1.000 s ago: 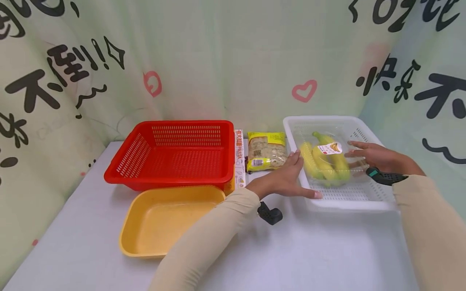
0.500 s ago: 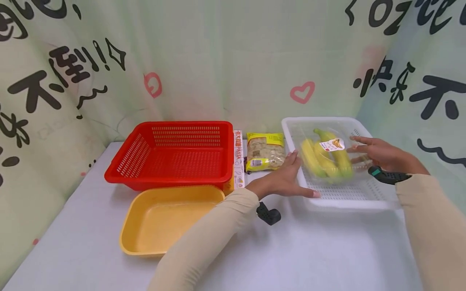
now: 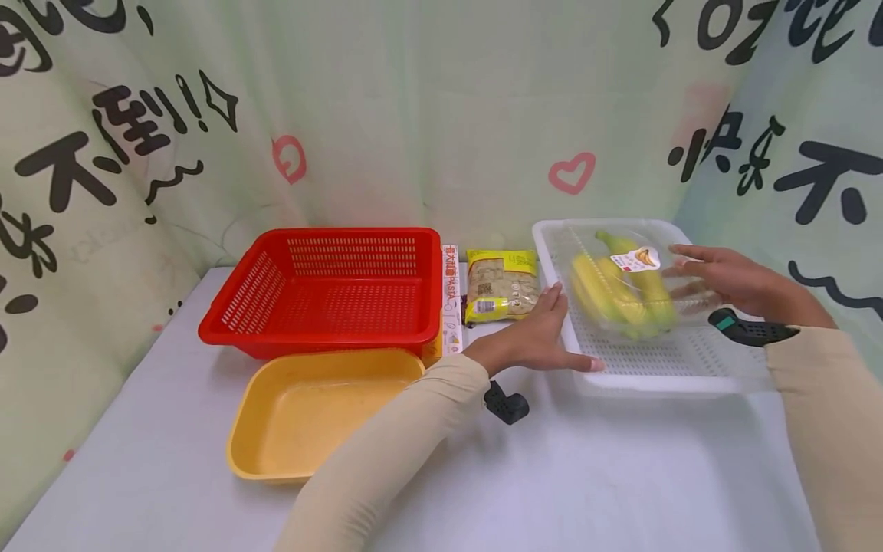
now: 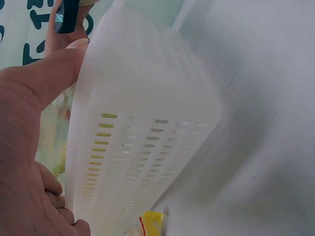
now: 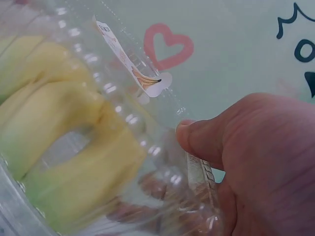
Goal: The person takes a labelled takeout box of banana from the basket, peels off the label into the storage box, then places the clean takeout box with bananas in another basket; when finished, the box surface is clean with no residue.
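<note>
Well left of your left grip (image 3: pixel 534 337), a red basket (image 3: pixel 338 307) stood on the desk (image 3: pixel 607 475) with a yellow tray (image 3: pixel 310 414) at its near side, while a pasta box (image 3: pixel 451 303) and a yellow-topped bag (image 3: pixel 500 287) were just beyond that grip. Your left grip was spread, touching the left side of the white basket (image 3: pixel 662 385). Farther right, the clear banana pack (image 3: pixel 621 284) was tilted over that basket, directly left of your right grip (image 3: pixel 748 284), which pinched the pack's right edge between thumb and fingers.

“不” on curtain (image 3: pixel 428 115), likely “PASTA” on box (image 3: pixel 451 299), banana label (image 3: pixel 635 259) on container (image 3: pixel 621 295)
</note>
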`<state>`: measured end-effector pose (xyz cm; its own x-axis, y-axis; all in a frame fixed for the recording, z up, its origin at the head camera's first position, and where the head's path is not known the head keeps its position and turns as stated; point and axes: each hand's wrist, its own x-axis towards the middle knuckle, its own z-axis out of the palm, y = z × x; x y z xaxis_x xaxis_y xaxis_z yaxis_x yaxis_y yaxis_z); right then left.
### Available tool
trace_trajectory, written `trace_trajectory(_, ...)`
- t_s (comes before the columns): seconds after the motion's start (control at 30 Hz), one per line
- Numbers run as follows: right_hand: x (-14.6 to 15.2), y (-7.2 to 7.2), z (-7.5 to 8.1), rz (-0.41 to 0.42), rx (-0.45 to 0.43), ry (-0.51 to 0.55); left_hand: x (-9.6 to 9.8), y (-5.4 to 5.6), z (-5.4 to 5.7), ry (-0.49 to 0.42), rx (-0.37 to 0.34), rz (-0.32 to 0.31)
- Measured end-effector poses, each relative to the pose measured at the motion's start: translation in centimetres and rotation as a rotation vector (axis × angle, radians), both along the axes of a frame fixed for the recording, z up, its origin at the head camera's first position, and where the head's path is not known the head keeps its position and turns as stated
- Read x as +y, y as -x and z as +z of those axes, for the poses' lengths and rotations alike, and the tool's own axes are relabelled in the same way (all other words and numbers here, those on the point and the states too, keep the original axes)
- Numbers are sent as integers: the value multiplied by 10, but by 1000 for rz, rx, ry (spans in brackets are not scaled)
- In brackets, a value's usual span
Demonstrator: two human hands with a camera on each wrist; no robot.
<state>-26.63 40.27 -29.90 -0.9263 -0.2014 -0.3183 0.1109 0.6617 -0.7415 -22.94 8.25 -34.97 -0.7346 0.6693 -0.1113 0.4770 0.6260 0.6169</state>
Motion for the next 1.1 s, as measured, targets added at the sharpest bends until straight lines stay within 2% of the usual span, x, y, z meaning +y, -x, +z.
trace_trajectory(0.13, -3, -1, 11, 5, 48, -17, 0, 1, 0, 4, 4, -1)
trace_trajectory(0.2, -5, -2, 16, 18, 76, -23, 0, 1, -1, -36, 7, 15)
trace_trajectory(0.27, -10, -3, 21, 28, 100, -24, -1, 0, -1, -132, 28, 61)
trace_trajectory(0.4, -21, -5, 29, 61, 136, -28, -8, -2, 2, -419, 99, 241)
trace_trajectory(0.47, -26, -8, 32, 80, 145, -18, -13, -3, 5, -527, 146, 307)
trace_trajectory(0.53, -31, -11, 34, 99, 152, -11, -19, -2, 10, -589, 182, 345)
trace_trajectory(0.67, -40, -19, 39, 142, 164, 4, -36, 3, 21, -640, 233, 362)
trace_trajectory(0.8, -53, -24, 45, 197, 159, 9, -60, 13, 34, -622, 226, 352)
trace_trajectory(0.87, -61, -27, 49, 227, 163, 11, -72, 16, 40, -591, 226, 313)
trace_trajectory(0.93, -69, -31, 53, 259, 165, 21, -83, 18, 44, -544, 230, 248)
trace_trajectory(1.03, -80, -37, 59, 331, 194, 35, -96, 13, 47, -487, 218, 141)
trace_trajectory(1.1, -86, -40, 61, 368, 209, 48, -102, 5, 48, -463, 202, 107)
